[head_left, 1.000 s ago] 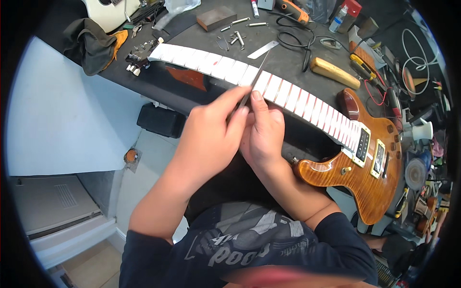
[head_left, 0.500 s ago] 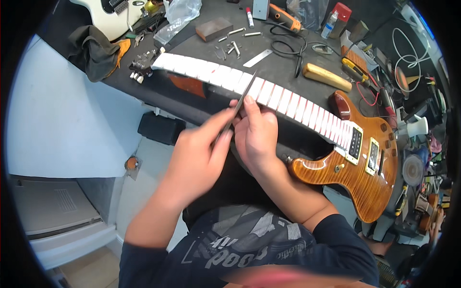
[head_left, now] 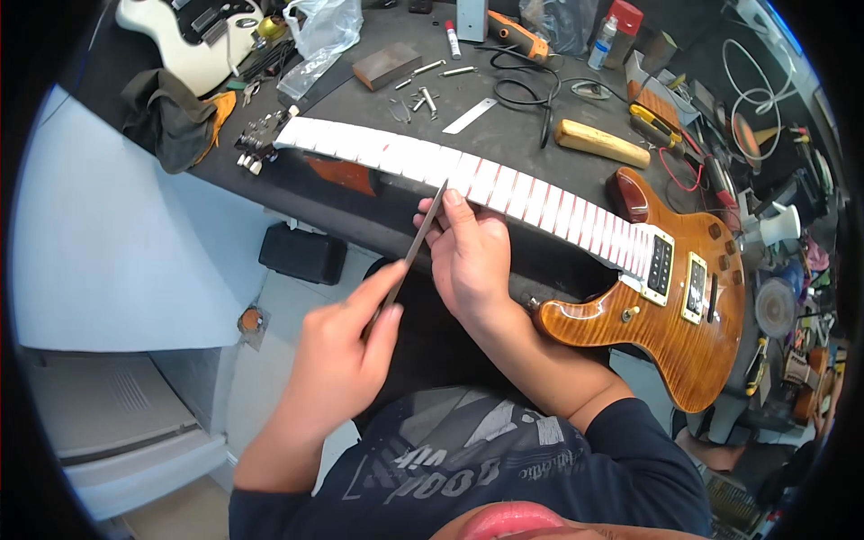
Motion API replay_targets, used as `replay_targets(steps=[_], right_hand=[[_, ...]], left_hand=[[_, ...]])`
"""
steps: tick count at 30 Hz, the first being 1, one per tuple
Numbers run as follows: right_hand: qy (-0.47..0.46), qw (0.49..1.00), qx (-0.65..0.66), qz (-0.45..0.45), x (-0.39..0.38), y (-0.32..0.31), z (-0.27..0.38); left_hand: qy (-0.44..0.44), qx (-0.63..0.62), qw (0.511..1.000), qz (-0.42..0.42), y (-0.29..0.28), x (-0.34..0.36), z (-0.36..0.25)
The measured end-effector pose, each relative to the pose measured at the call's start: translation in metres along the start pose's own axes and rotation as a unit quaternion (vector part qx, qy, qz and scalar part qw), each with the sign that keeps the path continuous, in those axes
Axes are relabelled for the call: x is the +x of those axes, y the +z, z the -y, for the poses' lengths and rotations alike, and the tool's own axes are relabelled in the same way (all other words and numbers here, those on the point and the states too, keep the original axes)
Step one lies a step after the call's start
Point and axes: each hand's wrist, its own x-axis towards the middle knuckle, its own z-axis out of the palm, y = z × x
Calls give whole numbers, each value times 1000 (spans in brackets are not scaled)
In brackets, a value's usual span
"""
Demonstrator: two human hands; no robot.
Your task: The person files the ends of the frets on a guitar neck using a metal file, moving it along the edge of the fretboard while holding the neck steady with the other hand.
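An electric guitar with a glossy amber body (head_left: 585, 321) lies face up on the bench. Its fretboard (head_left: 378, 148) is covered in white tape, with thin reddish fret lines showing between strips toward the body. My left hand (head_left: 346, 346) is closed around a slim dark metal file (head_left: 419, 236). The file slants up, its tip at the near edge of the fretboard beside my right thumb. My right hand (head_left: 474, 256) grips the neck from the near side, thumb at the fretboard edge and fingers partly hidden under it.
Behind the neck lie a steel ruler (head_left: 470, 116), a dark block (head_left: 387, 67), several small metal rods and a wooden handle (head_left: 602, 144). A white guitar body (head_left: 162, 40) and dark cloth (head_left: 167, 117) sit at far left. Tools crowd the right side.
My left hand has drawn the file back toward me and down, so its tip no longer reaches across the fretboard. My right hand stays at the neck. The view has shifted slightly.
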Motion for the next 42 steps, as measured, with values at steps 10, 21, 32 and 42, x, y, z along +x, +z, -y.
replay_targets(steps=[10,21,32,42], right_hand=[[-3,999,21,26,0,2,3],[-2,1000,18,14,-3,8,-2],[-4,1000,23,9,-2,14,1],[2,999,29,33,0,7,-5]], left_hand=[[19,-21,999,-20,18,56,-5],[-26,6,1000,-9,17,81,-13],[-46,39,998,6,17,99,-17],[-9,32,999,-15,15,82,-13]])
